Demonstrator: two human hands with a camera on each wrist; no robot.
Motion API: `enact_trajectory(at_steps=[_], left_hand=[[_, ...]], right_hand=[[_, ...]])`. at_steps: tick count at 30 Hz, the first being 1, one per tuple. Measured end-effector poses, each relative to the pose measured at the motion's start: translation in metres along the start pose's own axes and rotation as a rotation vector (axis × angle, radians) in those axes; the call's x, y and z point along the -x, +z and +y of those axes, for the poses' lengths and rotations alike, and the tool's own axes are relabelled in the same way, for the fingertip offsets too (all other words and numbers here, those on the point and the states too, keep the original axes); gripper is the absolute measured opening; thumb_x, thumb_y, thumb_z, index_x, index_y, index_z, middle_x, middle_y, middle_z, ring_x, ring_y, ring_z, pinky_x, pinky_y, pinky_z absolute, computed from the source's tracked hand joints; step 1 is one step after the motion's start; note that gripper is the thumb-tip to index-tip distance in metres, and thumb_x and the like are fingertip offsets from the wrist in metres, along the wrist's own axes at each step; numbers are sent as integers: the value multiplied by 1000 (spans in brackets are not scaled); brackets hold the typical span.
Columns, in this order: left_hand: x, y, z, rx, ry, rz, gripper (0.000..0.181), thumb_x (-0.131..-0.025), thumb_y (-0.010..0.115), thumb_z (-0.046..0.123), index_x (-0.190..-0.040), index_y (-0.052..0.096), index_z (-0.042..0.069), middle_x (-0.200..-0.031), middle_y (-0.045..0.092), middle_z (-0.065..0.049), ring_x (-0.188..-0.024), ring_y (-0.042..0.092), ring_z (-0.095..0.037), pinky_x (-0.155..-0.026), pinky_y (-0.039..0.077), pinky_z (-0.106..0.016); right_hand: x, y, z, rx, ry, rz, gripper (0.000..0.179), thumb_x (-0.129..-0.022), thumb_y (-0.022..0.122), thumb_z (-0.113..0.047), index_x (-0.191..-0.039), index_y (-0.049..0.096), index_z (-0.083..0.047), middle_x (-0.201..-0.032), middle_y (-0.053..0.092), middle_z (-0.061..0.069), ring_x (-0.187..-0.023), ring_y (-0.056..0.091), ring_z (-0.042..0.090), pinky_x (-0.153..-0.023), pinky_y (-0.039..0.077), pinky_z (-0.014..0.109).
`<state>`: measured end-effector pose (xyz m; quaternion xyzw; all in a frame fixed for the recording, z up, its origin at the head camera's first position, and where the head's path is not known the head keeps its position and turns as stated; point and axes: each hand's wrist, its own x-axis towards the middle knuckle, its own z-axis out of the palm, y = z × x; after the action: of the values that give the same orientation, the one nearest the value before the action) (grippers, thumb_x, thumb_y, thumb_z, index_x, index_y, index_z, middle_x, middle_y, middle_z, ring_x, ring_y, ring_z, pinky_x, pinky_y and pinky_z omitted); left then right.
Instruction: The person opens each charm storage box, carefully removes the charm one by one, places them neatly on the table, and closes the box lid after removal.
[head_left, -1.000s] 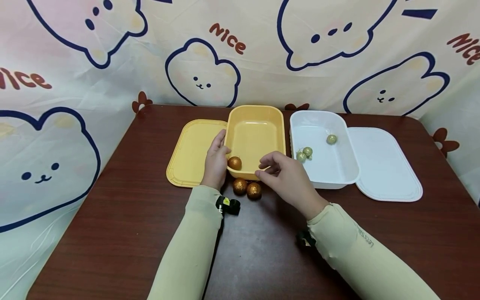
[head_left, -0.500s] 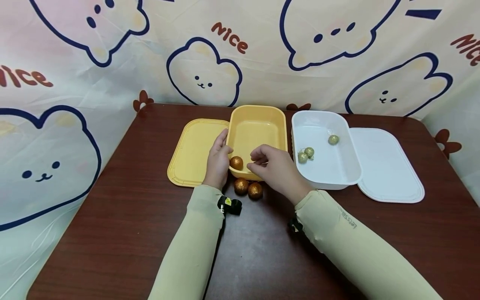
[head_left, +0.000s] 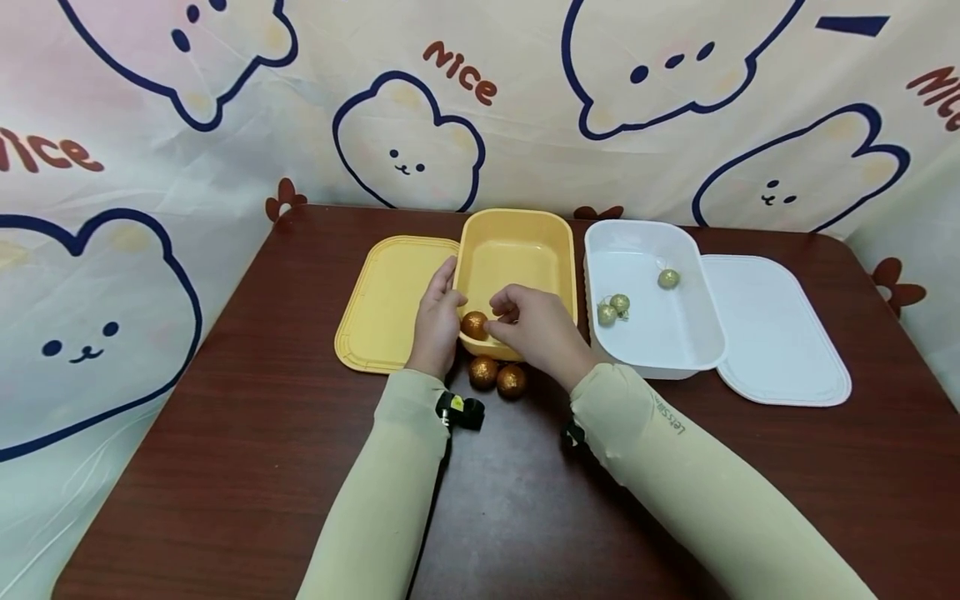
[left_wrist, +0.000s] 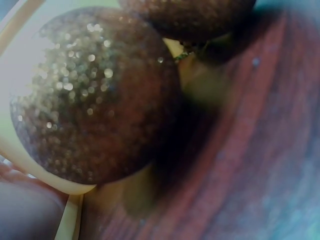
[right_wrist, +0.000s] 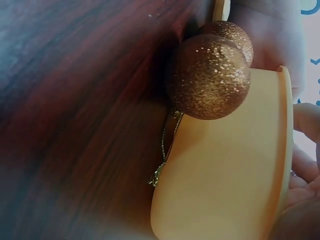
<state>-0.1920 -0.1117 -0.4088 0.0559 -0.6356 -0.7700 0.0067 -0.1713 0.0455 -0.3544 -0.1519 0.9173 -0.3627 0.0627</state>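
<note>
The brown table (head_left: pixel 225 433) bears two boxes (head_left: pixel 525 271), two lids (head_left: pixel 392 300), two balls (head_left: pixel 512 382).

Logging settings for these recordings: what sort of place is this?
Probably a makeshift indoor filming corner: a wrinkled bear-print backdrop hangs behind a dark table, and a small black device sits at one cuff.

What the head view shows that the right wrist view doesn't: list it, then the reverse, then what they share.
Only the head view: the white box, three small gold balls inside it, and the white lid.

Only the right wrist view: a thin gold cord at the foot of the yellow box.

Both: that yellow box, two copper balls outside it, the left hand, the right hand, the table and part of the patterned backdrop.
</note>
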Motion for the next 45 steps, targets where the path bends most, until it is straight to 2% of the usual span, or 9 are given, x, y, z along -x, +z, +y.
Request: enact_trajectory(at_steps=[7,10,16,25,37,41,45], left_hand=[[1,-2,0,-18,18,5,68,-93,37,0,-158,32,17,-162,31,6,-148,25,-8,-118,25,-27],[1,-2,0,-10,23,1,68,-93,37,0,-159,32,16,-162,30,6,-148,24,-8,-118,25,-28],[1,-1,1,8,9,-6,68,-93,37,-1,-159,32,16,-162,30,7,-149,23,-8,-118,24,-28],[0,-1,0,-37,4,15,68,-92,38,-1,-158,35,18,-162,31,7,-149,22,-8,-119,22,-28],[0,0,2,-46,7,23,68,-92,38,0,-158,35,18,-162,31,7,-149,21,-8,-119,21,-27],[0,0,1,-45,19,25,68,-92,38,-1,-158,34,16,-162,31,7,-149,20,-8,-119,21,-27],[-1,1,1,-5,20,26,68,-92,37,-2,-158,34,15,-162,31,8,-149,22,-8,-118,23,-28]], right_hand=[[-9,4,-3,36,50,-55,39,-92,74,-30,-122,69,-7,-115,71,6,-102,68,20,-89,54,38],[-14,7,-3,70,44,-71,41,-92,74,-32,-123,68,-6,-117,71,6,-106,67,22,-92,53,38],[-21,11,-2,141,32,-101,39,-92,73,-34,-119,70,-6,-116,71,6,-108,65,24,-93,52,39],[-27,12,-3,168,46,-162,34,-91,73,-33,-112,73,-7,-111,72,6,-104,65,24,-92,51,39],[-29,11,-3,165,48,-156,28,-92,73,-33,-106,73,-9,-105,72,3,-98,64,22,-88,51,37],[-27,10,-2,131,43,-119,30,-92,72,-34,-109,73,-9,-108,72,4,-102,64,22,-90,51,38],[-25,9,-2,87,39,-86,32,-93,72,-31,-114,72,-7,-112,71,4,-106,64,22,-92,51,38]])
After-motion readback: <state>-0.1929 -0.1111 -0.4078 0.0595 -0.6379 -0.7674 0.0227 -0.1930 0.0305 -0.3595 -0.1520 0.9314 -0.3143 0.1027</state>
